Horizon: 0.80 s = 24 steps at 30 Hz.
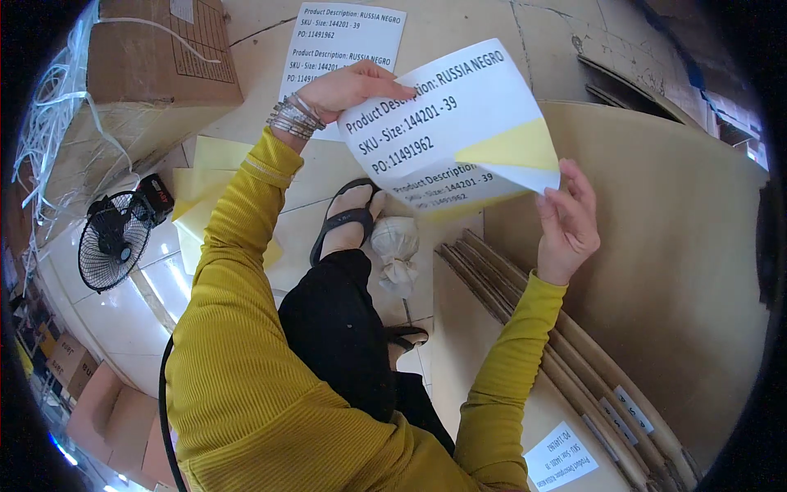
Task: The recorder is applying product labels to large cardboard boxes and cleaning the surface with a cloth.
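A white printed label sheet (434, 107) is held up in front of me, tilted, between both hands. My left hand (352, 88), bracelets at its wrist, grips the sheet's upper left edge. At the lower right corner, my right hand (570, 225) pinches the sheet between thumb and fingers. Near that corner the white face is folded over and a triangle of yellow backing (512, 146) shows. Behind the left hand, a second printed sheet (348, 37) lies on the floor. Flattened cardboard cartons (631, 238) stand beside my right forearm, one bearing a white label (564, 457).
Yellow backing paper (193, 201) lies on the tiles left of my left forearm. Further left stands a small black fan (115, 242). A brown carton (156, 49) with white strapping (70, 98) fills the far left. A pale wrapped bundle (396, 246) sits by my foot.
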Each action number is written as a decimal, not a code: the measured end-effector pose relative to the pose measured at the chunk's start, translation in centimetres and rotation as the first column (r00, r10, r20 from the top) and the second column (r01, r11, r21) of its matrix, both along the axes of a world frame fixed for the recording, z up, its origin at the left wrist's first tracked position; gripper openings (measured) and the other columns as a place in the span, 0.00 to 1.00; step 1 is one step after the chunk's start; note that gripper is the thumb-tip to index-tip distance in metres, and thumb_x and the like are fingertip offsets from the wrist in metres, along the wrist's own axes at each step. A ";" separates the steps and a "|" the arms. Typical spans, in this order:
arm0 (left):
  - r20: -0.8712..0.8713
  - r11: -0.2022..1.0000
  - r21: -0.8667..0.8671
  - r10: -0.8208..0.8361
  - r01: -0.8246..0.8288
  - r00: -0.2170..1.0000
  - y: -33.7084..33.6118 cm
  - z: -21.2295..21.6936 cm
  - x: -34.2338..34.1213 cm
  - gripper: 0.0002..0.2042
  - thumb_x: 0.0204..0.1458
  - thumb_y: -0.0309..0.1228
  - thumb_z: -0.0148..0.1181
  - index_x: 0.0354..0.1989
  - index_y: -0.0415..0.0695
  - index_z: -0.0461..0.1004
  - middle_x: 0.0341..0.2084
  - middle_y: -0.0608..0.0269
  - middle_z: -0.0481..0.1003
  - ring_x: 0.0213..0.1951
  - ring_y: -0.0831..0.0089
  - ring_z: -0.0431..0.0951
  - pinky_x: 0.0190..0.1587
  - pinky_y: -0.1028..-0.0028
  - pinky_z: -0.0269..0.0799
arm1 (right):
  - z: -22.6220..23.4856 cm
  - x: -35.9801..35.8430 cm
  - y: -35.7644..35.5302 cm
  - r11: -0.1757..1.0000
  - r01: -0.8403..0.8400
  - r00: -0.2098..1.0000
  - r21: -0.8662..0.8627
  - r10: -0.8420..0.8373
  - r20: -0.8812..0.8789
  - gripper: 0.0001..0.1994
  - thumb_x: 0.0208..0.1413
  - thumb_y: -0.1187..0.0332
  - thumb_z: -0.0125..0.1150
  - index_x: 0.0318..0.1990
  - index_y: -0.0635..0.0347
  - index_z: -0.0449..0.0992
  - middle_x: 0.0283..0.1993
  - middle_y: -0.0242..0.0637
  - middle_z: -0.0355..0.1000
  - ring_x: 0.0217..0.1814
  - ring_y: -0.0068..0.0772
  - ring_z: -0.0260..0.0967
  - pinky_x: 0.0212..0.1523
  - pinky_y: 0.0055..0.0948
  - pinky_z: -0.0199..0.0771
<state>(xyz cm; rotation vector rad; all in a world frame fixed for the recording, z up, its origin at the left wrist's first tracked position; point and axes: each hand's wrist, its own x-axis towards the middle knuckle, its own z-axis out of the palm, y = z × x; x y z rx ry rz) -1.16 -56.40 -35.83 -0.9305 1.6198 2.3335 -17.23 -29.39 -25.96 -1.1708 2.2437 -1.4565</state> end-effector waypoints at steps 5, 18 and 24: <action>-0.337 0.670 0.739 0.462 -0.073 0.821 1.3 -3.1 1.5 0.35 0.50 0.58 0.45 0.59 0.41 0.57 0.51 0.54 0.67 0.47 0.66 0.72 0.47 0.68 0.70 | -0.7 -0.7 -2.2 0.977 0.210 0.973 -0.040 -0.205 0.109 0.12 0.42 0.82 0.63 0.38 0.65 0.75 0.40 0.38 0.71 0.42 0.29 0.68 0.40 0.21 0.69; -0.317 0.574 0.818 0.401 0.034 0.860 5.2 -4.6 2.5 0.26 0.54 0.45 0.47 0.54 0.36 0.62 0.48 0.53 0.70 0.48 0.69 0.71 0.52 0.67 0.64 | -3.4 -1.2 -0.6 0.934 0.351 0.913 0.072 -0.358 0.193 0.15 0.44 0.77 0.63 0.43 0.66 0.74 0.33 0.31 0.71 0.33 0.20 0.65 0.35 0.20 0.67; -0.324 0.889 0.438 0.296 -0.135 0.899 6.6 -1.1 2.4 0.18 0.39 0.14 0.62 0.42 0.33 0.71 0.36 0.59 0.76 0.36 0.77 0.76 0.41 0.79 0.72 | -2.4 -0.4 -1.0 0.922 0.368 0.893 0.125 -0.387 0.231 0.25 0.44 0.75 0.64 0.53 0.61 0.67 0.40 0.36 0.70 0.40 0.26 0.66 0.41 0.27 0.67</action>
